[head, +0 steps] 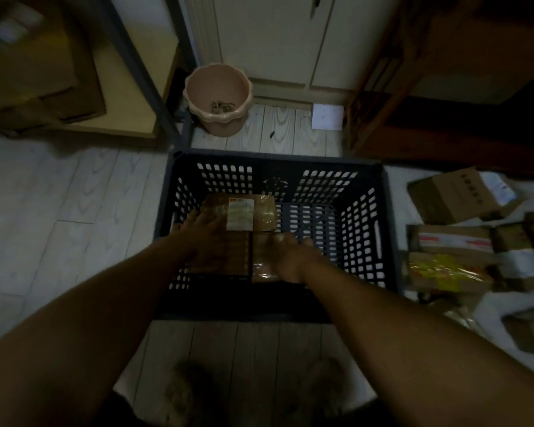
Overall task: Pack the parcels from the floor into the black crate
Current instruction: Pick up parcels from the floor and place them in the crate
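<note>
Both hands reach into the black crate (364, 229). The left hand (202, 231) lies flat, fingers straight, on a brown parcel (228, 257). The right hand (285, 255) rests on a taped parcel (264, 272), its grip too dim to tell. The unpacked parcels (450, 266) lie on the floor at three o'clock, nearer the right hand. The white label (239, 212) in the crate is unreadable.

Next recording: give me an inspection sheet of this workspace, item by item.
Surface: pale plank floor, dimly lit.
Job's things: black crate holds a labelled parcel, brown parcel and taped parcel; floor parcels wait to its right.
Clutter: pink pot, white paper beyond the crate.
Hands: left hand flat on the brown parcel; right hand on the taped parcel, grip unclear.
Cables: nothing seen.
Surroundings: shelf with cardboard box left, dark wooden furniture right.
</note>
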`<state>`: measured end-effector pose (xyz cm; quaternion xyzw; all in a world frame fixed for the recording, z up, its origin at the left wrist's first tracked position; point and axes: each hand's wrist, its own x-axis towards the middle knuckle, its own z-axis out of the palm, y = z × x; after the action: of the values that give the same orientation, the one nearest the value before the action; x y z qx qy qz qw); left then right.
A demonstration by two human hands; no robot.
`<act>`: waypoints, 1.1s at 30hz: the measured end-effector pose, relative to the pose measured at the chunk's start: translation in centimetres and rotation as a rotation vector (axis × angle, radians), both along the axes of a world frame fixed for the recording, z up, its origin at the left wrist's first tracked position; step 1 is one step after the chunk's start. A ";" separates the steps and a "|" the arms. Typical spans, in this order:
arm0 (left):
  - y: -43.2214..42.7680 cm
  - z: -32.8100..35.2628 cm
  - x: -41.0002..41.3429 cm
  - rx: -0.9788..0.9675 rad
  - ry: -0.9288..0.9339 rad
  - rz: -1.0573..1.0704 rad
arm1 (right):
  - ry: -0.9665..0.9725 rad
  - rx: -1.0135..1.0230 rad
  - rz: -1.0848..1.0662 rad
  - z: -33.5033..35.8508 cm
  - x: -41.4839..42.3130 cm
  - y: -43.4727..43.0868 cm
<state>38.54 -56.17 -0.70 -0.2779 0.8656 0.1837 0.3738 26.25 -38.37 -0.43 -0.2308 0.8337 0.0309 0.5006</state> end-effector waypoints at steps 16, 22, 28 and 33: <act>10.7 46.9 2.1 -0.132 0.171 -0.029 | 0.211 -0.329 -0.122 48.5 0.6 13.5; 16.9 54.9 0.2 -0.132 0.341 -0.188 | 0.417 -0.275 -0.227 57.0 1.1 23.7; 27.1 62.6 -2.9 -0.094 0.443 -0.334 | 0.544 -0.282 -0.373 62.2 0.0 35.3; 36.3 65.1 -7.6 -0.149 0.453 -0.472 | 0.579 -0.283 -0.430 64.7 -2.2 46.0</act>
<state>30.93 -19.82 64.44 -0.0483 0.9782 0.0855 0.1828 24.04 7.66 64.28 -0.0995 0.9660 -0.1261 0.2026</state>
